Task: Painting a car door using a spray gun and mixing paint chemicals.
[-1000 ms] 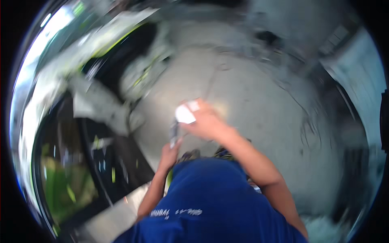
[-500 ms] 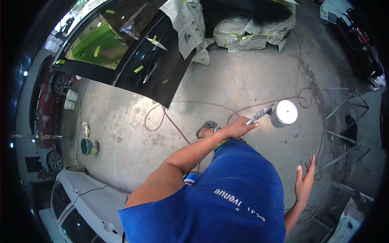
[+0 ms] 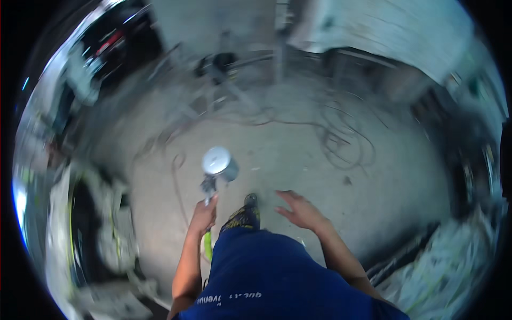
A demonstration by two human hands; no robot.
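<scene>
1. Clearly, the left hand [image 3: 204, 214] is clenched around the grip of a spray gun [image 3: 215, 172], fingers wrapped about the handle.
2. From that hand the gun rises straight ahead, its slim metal body just above the knuckles.
3. Topping the gun, farther from the hand, sits its round silver paint cup [image 3: 218, 162], lid facing the camera and tilted a little to the right.
4. Below the left hand, near the wrist, a yellow-green strip [image 3: 207, 246] shows; what it is cannot be told.
5. Off to the right, the right hand [image 3: 300, 209] hangs released, fingers spread and palm down, holding nothing and well apart from the gun.
6. Between the two hands, a foot in a dark patterned shoe [image 3: 242, 215] stands on the grey concrete floor [image 3: 298, 154].
7. Beyond the right hand, loops of thin hose [image 3: 341, 140] lie coiled on the floor.
8. Left of the left hand, a blurred, paper-masked car part [image 3: 109, 224] lies near the floor's edge.
9. Much of the surroundings is smeared by motion blur.
</scene>
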